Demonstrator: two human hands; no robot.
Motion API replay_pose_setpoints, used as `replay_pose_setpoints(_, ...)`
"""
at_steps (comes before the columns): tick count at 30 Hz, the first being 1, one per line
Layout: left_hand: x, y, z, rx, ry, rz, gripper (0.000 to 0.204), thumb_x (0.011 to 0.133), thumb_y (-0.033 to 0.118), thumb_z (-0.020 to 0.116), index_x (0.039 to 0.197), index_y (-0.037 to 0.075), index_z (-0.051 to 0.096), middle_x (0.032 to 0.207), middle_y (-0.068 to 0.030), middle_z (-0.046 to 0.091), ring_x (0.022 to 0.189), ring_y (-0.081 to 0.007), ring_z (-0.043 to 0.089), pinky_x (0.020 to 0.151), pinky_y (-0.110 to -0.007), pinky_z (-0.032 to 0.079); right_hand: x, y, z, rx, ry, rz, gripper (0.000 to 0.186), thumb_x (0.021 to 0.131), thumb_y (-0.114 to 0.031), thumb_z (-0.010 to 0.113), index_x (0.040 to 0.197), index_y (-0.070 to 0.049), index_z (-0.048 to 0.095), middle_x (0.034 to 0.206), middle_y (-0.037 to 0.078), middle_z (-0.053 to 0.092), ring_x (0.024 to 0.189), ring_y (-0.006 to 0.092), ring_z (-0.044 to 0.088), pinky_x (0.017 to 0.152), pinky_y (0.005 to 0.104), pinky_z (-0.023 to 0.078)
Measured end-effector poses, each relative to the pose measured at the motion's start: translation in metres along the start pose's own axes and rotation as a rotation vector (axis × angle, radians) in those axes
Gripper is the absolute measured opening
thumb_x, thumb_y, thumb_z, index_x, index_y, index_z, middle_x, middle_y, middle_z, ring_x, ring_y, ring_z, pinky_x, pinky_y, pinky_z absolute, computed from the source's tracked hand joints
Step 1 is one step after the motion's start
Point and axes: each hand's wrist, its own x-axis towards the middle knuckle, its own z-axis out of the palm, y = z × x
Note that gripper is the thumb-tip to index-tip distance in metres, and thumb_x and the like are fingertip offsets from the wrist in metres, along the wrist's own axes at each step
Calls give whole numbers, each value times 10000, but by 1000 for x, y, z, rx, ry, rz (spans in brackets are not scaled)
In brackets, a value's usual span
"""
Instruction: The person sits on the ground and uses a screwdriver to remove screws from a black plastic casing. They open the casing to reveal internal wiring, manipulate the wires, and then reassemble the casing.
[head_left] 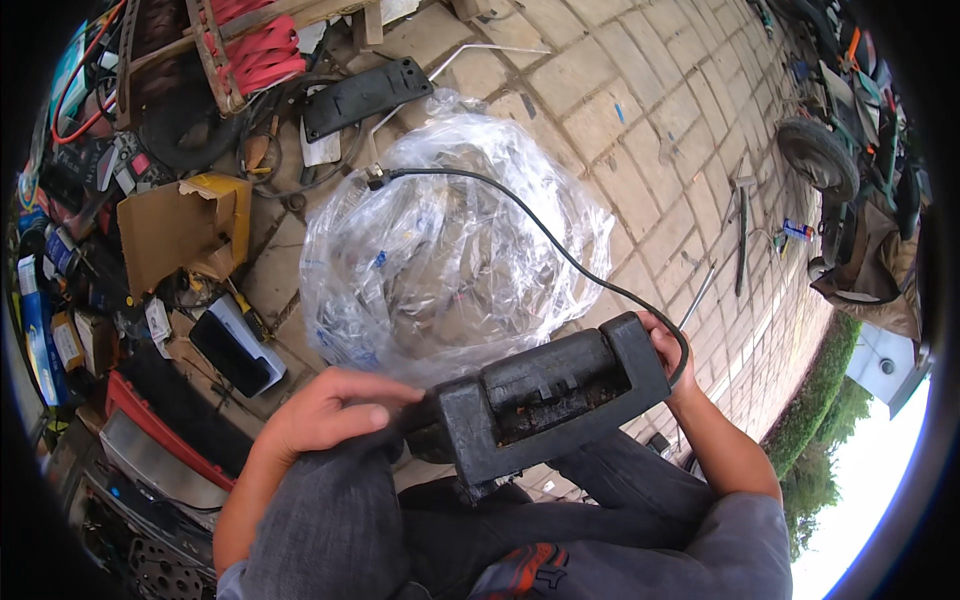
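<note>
Right hand (670, 350): gripping right end of black rectangular housing (548, 378), above lap. Left hand (325, 412): at housing's left end; grip cannot be told. Black cable (555, 240): crossing clear plastic sheet (450, 260) beyond housing's far edge. Paving (672, 185): room between sheet and hammer (742, 240).
</note>
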Motion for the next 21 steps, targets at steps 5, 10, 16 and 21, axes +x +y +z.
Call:
replay_pose_setpoints(5,0,2,2,18,7,31,550,864,362,608,1179,-88,629,1153,-178,675,1105,-254,620,997,-341,431,-2,-7,8,-49,-21,-12,429,883,-241,608,1142,101,599,1195,157,576,1117,250,552,1022,370,392)
replay_pose_setpoints(10,0,-2,-2,16,-38,80,416,910,262,605,1202,-31,648,1200,-146,673,1142,-238,614,999,-338,439,-1,-8,6,-82,-27,-17,440,883,-261,606,1138,99,597,1186,149,576,1096,245,560,989,364,409)
replay_pose_setpoints(16,0,-2,-3,42,-28,80,401,919,256,602,1202,-24,650,1187,-150,678,1127,-241,621,990,-339,445,1,-6,3,-127,-19,-17,475,891,-285,604,1172,98,577,1184,155,588,1080,238,579,963,344,432)
replay_pose_setpoints(21,-1,-2,-2,25,-34,18,464,893,289,605,1198,-61,634,1242,-190,642,1166,-267,600,1030,-366,423,3,2,-3,-45,13,38,504,898,-306,594,1195,99,560,1076,153,646,974,215,629,868,303,479)
